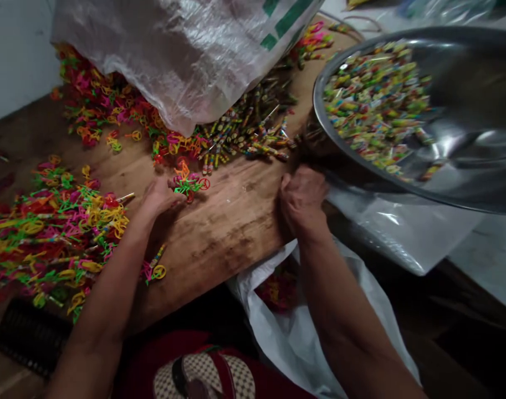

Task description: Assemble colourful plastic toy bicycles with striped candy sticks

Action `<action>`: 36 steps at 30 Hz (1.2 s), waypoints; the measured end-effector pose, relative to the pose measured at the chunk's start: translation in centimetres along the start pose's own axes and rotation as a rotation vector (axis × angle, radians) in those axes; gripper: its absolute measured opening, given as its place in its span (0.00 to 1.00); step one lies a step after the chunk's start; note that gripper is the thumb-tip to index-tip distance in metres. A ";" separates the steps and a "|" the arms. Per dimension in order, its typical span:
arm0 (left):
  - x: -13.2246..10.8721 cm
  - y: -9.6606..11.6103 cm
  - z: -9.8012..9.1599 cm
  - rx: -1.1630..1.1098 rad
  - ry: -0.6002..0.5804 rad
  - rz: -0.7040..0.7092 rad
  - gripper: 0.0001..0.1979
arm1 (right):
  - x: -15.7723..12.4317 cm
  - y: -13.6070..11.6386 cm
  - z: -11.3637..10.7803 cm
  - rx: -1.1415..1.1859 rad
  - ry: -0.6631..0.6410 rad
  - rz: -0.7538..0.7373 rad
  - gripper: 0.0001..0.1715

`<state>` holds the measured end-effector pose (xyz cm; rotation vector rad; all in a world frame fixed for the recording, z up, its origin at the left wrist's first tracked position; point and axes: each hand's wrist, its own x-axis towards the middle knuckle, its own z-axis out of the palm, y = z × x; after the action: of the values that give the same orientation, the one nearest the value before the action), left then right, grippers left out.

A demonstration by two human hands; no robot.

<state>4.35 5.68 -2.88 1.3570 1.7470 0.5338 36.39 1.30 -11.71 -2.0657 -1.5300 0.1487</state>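
My left hand [160,195] is closed around a small bunch of colourful plastic pieces [189,185], green, orange and red, some with ring-shaped ends. It is low over the wooden table. My right hand [305,195] rests by the table's right edge, just below the metal basin, with its fingers curled in. Whatever those fingers hold, if anything, is hidden. Between and beyond the hands lies a heap of short patterned tubes [244,133]. To its left spreads a pile of loose plastic pieces [111,105], partly under a plastic sack [186,55].
A metal basin [464,199] holding many patterned tubes stands at the right. Plastic pieces joined to tubes [57,221] pile up on the left. A white sack [286,338] with coloured pieces inside hangs open below the table edge. A black basket [30,335] sits at lower left.
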 end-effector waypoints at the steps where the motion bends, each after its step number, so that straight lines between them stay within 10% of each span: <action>1: -0.3 0.1 -0.1 0.062 0.011 0.007 0.14 | -0.2 -0.1 -0.1 -0.024 0.025 0.024 0.27; 5: -1.3 -0.1 -1.1 0.167 0.000 0.034 0.08 | -0.5 -1.0 -1.3 -0.136 0.048 0.100 0.23; 10: -1.8 0.3 -2.0 -0.269 -0.117 -0.021 0.07 | -0.7 -3.1 -3.1 -0.098 -0.003 0.182 0.09; 14: -2.2 1.9 -1.2 -0.790 -0.210 -0.255 0.06 | -1.9 -7.1 -2.2 0.323 -0.088 0.039 0.05; 20: -4.1 2.8 0.3 -0.970 -0.212 -0.345 0.02 | -4.8 -11.8 -0.5 1.021 -0.338 0.127 0.16; 30: -6.3 2.0 2.8 -0.989 -0.179 -0.380 0.05 | -7.7 -14.1 -2.0 1.400 -0.330 0.222 0.18; 36: -7.5 1.2 3.1 -0.395 -0.120 -0.078 0.07 | -8.1 -13.5 -2.5 1.176 -0.196 0.018 0.19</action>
<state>8.06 -1.39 -1.08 1.0174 1.4949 0.6971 23.20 -4.38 -4.85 -1.1162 -1.0656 1.0076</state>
